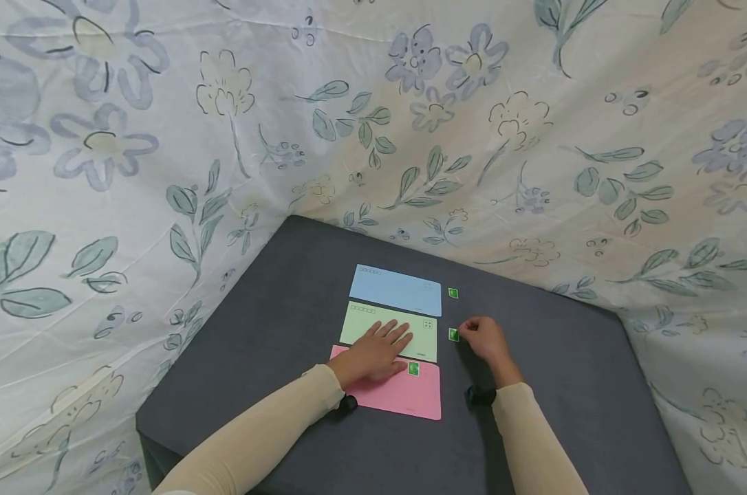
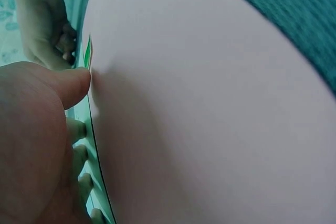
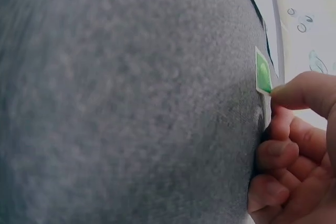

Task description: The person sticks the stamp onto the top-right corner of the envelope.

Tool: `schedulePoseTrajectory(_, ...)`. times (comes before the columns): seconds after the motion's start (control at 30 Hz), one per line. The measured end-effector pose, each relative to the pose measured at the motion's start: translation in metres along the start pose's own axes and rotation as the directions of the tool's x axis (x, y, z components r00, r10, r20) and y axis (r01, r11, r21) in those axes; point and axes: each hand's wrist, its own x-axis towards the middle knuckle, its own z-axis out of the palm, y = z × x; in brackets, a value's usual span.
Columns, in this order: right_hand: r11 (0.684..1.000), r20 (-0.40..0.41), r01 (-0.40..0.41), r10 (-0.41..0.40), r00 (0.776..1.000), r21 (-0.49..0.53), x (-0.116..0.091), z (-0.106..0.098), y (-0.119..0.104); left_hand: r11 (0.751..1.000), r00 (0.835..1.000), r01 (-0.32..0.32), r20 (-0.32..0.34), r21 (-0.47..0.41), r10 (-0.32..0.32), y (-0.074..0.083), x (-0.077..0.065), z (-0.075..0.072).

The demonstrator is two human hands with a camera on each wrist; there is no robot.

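Observation:
Three envelopes lie in a column in the head view: blue (image 1: 395,289), green (image 1: 355,326) and pink (image 1: 404,399). My left hand (image 1: 376,354) rests with spread, straight fingers across the green envelope and the pink one's upper part. A green stamp (image 1: 413,369) sits at the pink envelope's top right, beside my left thumb. Right of the green envelope, my right hand (image 1: 486,340) pinches the edge of another green stamp (image 1: 453,335). In the right wrist view, the thumb is at the corner of that stamp (image 3: 263,72); the other fingers are curled.
A third green stamp (image 1: 453,293) lies right of the blue envelope. Everything lies on a dark grey cloth-covered table (image 1: 553,371). Floral fabric (image 1: 349,137) hangs behind the table and along its sides.

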Motion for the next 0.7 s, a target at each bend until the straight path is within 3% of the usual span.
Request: schedulePoseTrajectory(0.7, 0.998, 0.072, 0.003, -0.007, 0.997, 0.062, 0.0032, -0.007, 0.0047, 1.0, 1.0, 0.006, 0.001, -0.001, -0.006, 0.0009, -0.0005, -0.0002)
